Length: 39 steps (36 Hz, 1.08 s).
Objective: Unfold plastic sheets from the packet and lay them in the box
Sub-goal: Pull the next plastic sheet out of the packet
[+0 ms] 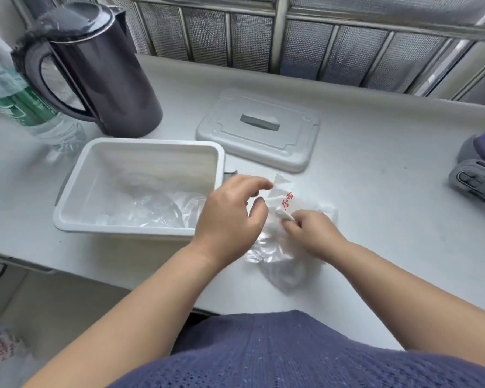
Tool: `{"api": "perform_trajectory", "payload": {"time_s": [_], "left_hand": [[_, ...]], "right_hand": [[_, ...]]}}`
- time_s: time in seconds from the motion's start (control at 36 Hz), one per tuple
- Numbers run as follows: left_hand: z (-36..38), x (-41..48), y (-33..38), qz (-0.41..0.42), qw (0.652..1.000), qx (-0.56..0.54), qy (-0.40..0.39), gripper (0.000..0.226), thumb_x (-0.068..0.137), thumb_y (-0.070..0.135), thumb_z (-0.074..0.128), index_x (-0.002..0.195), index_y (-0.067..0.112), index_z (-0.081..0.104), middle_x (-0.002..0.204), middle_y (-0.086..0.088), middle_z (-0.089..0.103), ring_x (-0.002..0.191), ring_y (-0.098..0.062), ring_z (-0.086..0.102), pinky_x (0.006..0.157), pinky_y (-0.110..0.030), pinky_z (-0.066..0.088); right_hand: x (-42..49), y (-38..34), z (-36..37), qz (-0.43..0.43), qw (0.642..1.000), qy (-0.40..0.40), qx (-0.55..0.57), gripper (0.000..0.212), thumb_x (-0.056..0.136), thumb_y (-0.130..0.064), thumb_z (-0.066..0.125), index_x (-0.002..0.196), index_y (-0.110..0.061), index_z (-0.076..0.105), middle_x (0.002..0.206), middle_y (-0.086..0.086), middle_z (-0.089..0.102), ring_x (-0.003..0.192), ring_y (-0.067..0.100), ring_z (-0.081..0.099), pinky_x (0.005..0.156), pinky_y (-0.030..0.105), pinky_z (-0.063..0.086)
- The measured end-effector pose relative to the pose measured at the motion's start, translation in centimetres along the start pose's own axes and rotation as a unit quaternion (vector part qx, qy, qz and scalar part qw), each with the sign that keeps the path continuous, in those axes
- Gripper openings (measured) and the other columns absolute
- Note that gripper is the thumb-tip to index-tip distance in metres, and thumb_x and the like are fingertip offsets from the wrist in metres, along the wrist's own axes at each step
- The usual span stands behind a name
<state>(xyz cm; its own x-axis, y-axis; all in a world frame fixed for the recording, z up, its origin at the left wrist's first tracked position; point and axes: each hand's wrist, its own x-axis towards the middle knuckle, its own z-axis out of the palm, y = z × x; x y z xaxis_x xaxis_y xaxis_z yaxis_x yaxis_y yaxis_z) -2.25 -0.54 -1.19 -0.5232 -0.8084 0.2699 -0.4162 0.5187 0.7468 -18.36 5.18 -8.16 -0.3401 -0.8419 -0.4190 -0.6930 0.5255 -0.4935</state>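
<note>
Head view shows us both bare hands meeting over the packet [280, 259], close in front of the body. Our left hand [233, 217] is half open: the fingers are loosely bent, and thumb and forefinger stand apart with a narrow gap between them, holding nothing. The forefinger tip reaches the packet's upper corner, but we cannot tell whether it touches. Our right hand [312, 233] is closed in a pinch, its fingertips curled round a small folded sheet [286, 215], white and tightly bunched, right at the packet's mouth between the two hands.

The packet lies flat on the table [375, 219] under and between the hands. It is clear, crumpled plastic with red print near the right hand's fingertips, and its loose end trails back below the right wrist.

Just to the left of the left hand, touching distance from its knuckles, stands the white box [140, 141], open at the top. Loose plastic sheets [157, 211] lie in its bottom, clear and wrinkled, gathered toward the side nearest the left hand.

Beyond both hands the box's grey lid [258, 130] rests flat on the table. Further left of it stand a dark kettle [95, 65] and a water bottle [20, 102].
</note>
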Motion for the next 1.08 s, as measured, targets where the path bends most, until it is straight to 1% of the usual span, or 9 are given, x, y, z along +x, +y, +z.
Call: {"api": "perform_trajectory", "payload": {"time_s": [0.06, 0.17, 0.25, 0.33, 0.56, 0.64, 0.78, 0.89, 1.08], "left_hand": [[1.3, -0.6, 0.5, -0.029, 0.999, 0.005, -0.043, 0.031, 0.082, 0.011, 0.049, 0.105, 0.012, 0.070, 0.103, 0.004, 0.065, 0.091, -0.005, 0.056, 0.083, -0.024, 0.046], [4.4, -1.7, -0.1, -0.192, 0.965, 0.042, -0.172, 0.035, 0.091, 0.011, 0.047, 0.123, 0.019, 0.059, 0.126, 0.000, 0.057, 0.109, -0.013, 0.055, 0.093, -0.022, 0.039], [6.0, -2.8, -1.4, -0.286, 0.936, 0.058, -0.198, 0.037, 0.092, 0.016, 0.046, 0.128, 0.020, 0.054, 0.133, -0.002, 0.050, 0.113, -0.017, 0.054, 0.088, -0.024, 0.040], [7.1, -3.2, -1.9, -0.335, 0.918, 0.062, -0.202, 0.041, 0.093, 0.020, 0.047, 0.134, 0.019, 0.046, 0.135, -0.004, 0.046, 0.109, -0.019, 0.055, 0.081, -0.024, 0.041], [9.1, -1.6, -2.6, -0.439, 0.889, 0.013, -0.129, 0.041, 0.095, 0.021, 0.047, 0.134, 0.012, 0.043, 0.127, -0.005, 0.052, 0.105, -0.023, 0.053, 0.078, -0.026, 0.041], [9.3, -1.2, -2.9, -0.489, 0.864, -0.093, -0.079, 0.017, 0.090, 0.023, 0.056, 0.106, 0.018, 0.056, 0.108, -0.001, 0.062, 0.085, -0.019, 0.055, 0.077, -0.028, 0.045], [9.0, -0.9, -3.8, -0.512, 0.843, -0.153, -0.057, 0.009, 0.082, 0.014, 0.068, 0.081, 0.019, 0.061, 0.081, 0.001, 0.062, 0.070, -0.016, 0.054, 0.079, -0.033, 0.052], [8.9, -0.5, -3.9, -0.495, 0.851, -0.174, -0.012, 0.006, 0.082, 0.013, 0.070, 0.077, 0.016, 0.067, 0.069, 0.002, 0.062, 0.056, -0.011, 0.050, 0.062, -0.026, 0.046], [8.9, 0.5, -3.8, -0.452, 0.878, -0.156, -0.017, 0.007, 0.089, 0.018, 0.063, 0.083, 0.018, 0.063, 0.076, 0.002, 0.061, 0.072, -0.019, 0.057, 0.078, -0.038, 0.053]], "right_hand": [[0.2, 0.6, -0.7, 0.012, 0.998, 0.009, 0.069, 0.033, 0.096, -0.032, 0.048, 0.069, -0.013, 0.052, 0.064, -0.001, 0.049, 0.069, 0.021, 0.048, 0.058, 0.031, 0.032], [0.1, 1.6, -1.3, 0.078, 0.966, 0.017, 0.245, 0.031, 0.094, -0.029, 0.051, 0.067, -0.014, 0.050, 0.058, 0.003, 0.046, 0.051, 0.020, 0.045, 0.048, 0.025, 0.037], [0.3, 2.0, -1.4, 0.119, 0.930, -0.001, 0.349, 0.024, 0.093, -0.029, 0.051, 0.076, -0.012, 0.052, 0.072, 0.012, 0.051, 0.062, 0.024, 0.050, 0.059, 0.035, 0.045], [0.7, 2.2, -1.9, 0.126, 0.922, 0.006, 0.365, 0.024, 0.094, -0.028, 0.050, 0.077, -0.012, 0.055, 0.077, 0.012, 0.055, 0.072, 0.026, 0.054, 0.079, 0.048, 0.051], [1.4, 2.3, -1.9, 0.075, 0.949, -0.006, 0.306, 0.024, 0.097, -0.024, 0.042, 0.077, -0.014, 0.049, 0.072, 0.001, 0.047, 0.062, 0.014, 0.042, 0.055, 0.026, 0.031], [1.4, 2.4, -1.6, 0.074, 0.949, -0.011, 0.308, 0.026, 0.098, -0.026, 0.040, 0.076, -0.015, 0.048, 0.073, 0.002, 0.049, 0.063, 0.016, 0.045, 0.054, 0.027, 0.033], [1.5, 2.3, -1.9, 0.079, 0.946, -0.005, 0.313, 0.029, 0.099, -0.029, 0.040, 0.073, -0.016, 0.043, 0.071, 0.001, 0.046, 0.061, 0.015, 0.042, 0.051, 0.027, 0.032], [1.6, 2.2, -1.8, 0.080, 0.946, -0.011, 0.315, 0.030, 0.099, -0.029, 0.041, 0.072, -0.016, 0.043, 0.068, 0.001, 0.044, 0.059, 0.015, 0.041, 0.050, 0.026, 0.032], [1.6, 2.3, -1.6, 0.087, 0.944, -0.013, 0.319, 0.029, 0.098, -0.027, 0.042, 0.072, -0.018, 0.044, 0.069, -0.001, 0.044, 0.060, 0.015, 0.041, 0.053, 0.027, 0.032]]}}
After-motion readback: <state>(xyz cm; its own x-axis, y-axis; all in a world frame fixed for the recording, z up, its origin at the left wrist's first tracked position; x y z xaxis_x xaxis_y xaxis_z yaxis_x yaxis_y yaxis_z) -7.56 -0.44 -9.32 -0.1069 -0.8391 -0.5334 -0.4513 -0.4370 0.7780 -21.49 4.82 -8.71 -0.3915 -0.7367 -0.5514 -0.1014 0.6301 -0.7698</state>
